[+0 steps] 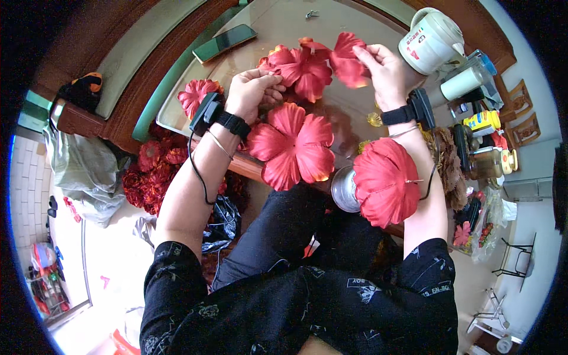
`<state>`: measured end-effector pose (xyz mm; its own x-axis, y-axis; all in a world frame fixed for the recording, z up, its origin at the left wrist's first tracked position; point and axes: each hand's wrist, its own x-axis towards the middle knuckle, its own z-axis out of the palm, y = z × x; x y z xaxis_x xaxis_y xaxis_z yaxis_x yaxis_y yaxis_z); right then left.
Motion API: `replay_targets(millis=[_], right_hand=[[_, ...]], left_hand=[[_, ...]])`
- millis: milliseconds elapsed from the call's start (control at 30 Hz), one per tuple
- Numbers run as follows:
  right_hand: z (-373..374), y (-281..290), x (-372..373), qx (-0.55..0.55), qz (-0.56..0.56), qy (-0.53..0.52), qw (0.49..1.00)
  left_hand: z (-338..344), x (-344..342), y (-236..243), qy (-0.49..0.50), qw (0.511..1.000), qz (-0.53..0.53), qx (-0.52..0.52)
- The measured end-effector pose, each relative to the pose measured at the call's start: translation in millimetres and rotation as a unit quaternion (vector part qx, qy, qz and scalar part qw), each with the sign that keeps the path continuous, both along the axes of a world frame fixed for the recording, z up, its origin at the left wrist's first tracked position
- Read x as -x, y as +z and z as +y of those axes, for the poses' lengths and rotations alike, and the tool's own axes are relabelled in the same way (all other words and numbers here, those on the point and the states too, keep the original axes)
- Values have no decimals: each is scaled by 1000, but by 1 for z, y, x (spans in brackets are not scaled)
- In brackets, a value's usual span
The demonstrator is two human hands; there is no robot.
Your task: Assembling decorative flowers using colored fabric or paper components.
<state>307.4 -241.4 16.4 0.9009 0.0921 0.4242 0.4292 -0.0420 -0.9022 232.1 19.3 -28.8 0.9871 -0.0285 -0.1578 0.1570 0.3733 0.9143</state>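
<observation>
My left hand (251, 92) grips the edge of red fabric petal layers (305, 74) with curled fingers, high in the middle. My right hand (381, 71) pinches a separate red petal piece (344, 59), slightly blurred, to their right. A large five-petal red piece (290, 148) lies just below my left hand at the table's near edge. Beside my right forearm, a stack of red petals (384, 183) sits on a pin, next to a round metal container (344, 192). A smaller red flower piece (195, 94) lies left of my left wrist.
A phone (225, 42) lies on the tabletop (278, 23) at the back. A kettle (429, 44), bottles and jars (485, 163) crowd the right side. Red flowers (154, 177) are piled lower left, near a grey bag (83, 165). Brown material (452, 165) lies beyond my right forearm.
</observation>
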Motion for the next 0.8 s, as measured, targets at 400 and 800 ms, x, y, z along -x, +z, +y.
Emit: replay_targets(millis=[400,800], right_hand=[[-67,58,57,-14,13,-99,995],[-54,105,176,68,-182,-155,969]], left_hand=[[8,1,-3,27,997,-24,-75],[-81,155,108,-196,966,-160,-48]])
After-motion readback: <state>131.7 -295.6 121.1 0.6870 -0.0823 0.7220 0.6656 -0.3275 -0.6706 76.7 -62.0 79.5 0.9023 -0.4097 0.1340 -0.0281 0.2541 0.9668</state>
